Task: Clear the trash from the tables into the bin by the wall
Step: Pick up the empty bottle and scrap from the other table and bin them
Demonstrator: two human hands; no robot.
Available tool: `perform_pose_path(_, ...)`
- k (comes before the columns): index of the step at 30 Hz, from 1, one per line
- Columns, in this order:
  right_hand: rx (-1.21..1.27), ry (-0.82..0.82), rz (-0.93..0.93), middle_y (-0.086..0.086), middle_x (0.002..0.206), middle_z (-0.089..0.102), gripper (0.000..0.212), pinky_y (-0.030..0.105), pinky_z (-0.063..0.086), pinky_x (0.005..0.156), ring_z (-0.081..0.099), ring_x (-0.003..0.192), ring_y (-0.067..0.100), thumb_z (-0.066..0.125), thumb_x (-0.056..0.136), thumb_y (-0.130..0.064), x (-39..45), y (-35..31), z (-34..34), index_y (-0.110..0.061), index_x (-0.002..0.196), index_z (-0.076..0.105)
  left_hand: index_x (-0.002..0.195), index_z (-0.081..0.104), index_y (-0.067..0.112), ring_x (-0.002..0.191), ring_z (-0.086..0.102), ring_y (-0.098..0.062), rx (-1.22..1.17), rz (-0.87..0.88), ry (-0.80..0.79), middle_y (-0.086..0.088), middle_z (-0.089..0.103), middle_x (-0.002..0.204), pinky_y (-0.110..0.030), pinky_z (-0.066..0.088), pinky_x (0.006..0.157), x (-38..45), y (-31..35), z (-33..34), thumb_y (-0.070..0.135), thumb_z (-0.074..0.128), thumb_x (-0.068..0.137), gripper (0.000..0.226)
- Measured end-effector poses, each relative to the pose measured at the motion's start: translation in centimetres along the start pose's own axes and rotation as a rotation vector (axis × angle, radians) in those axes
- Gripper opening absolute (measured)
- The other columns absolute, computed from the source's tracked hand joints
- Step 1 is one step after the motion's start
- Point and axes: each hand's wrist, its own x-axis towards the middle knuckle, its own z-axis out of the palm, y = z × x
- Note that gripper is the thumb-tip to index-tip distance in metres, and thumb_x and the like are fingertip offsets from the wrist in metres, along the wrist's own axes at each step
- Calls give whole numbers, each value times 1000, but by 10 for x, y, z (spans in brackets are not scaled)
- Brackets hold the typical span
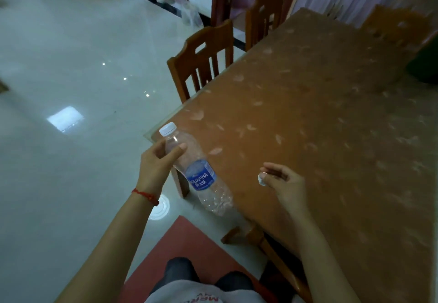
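An empty clear plastic bottle (pixel 201 174) with a blue label and white cap hangs tilted over the near corner of the brown table (pixel 320 124). My left hand (pixel 158 160) grips it by the neck, just below the cap. My right hand (pixel 282 181) hovers over the table's near edge, fingers pinched on a small white scrap (pixel 262 179). No bin is in sight.
Wooden chairs (pixel 203 58) stand along the table's left side, another at its far end (pixel 398 27). Pale glossy floor (pixel 71 113) spreads to the left. A red mat (pixel 184 248) lies under my feet. A clear plastic bag (pixel 190 14) sits by the far doorway.
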Motion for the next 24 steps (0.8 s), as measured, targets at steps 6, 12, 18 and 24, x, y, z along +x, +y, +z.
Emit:
perform_pose_path(6, -21, -186, -18, -3, 82, 71, 29, 16, 54, 69, 66, 75, 7, 70, 74, 3, 1, -16, 101, -25, 82, 67, 103, 62, 10, 90, 62, -22, -24, -56, 189, -9, 65, 98, -17, 56, 69, 10, -8, -96, 15, 63, 82, 22)
perform_pose_path(12, -62, -411, -39, 3, 86, 70, 27, 11, 52, 67, 65, 69, -3, 70, 74, 6, -3, -26, 196, -8, 97, 68, 89, 66, 19, 91, 61, -25, -72, -121, 390, -4, 67, 90, -32, 53, 78, -2, -18, -189, 14, 64, 81, 10)
perform_pose_path(18, -93, -629, -28, 3, 85, 68, 26, 7, 48, 62, 65, 67, -3, 67, 75, 8, -7, -34, 269, -4, 99, 66, 104, 62, 17, 94, 60, -25, -119, -161, 607, -10, 65, 102, -28, 50, 75, -24, -30, -251, 14, 64, 82, 23)
perform_pose_path(24, -123, -784, -4, 2, 85, 70, 24, 8, 48, 60, 66, 69, 3, 68, 75, 5, -2, -39, 323, -9, 95, 67, 117, 58, 6, 87, 59, -23, -148, -199, 796, -13, 64, 102, -26, 49, 72, -39, -38, -283, 14, 63, 82, 37)
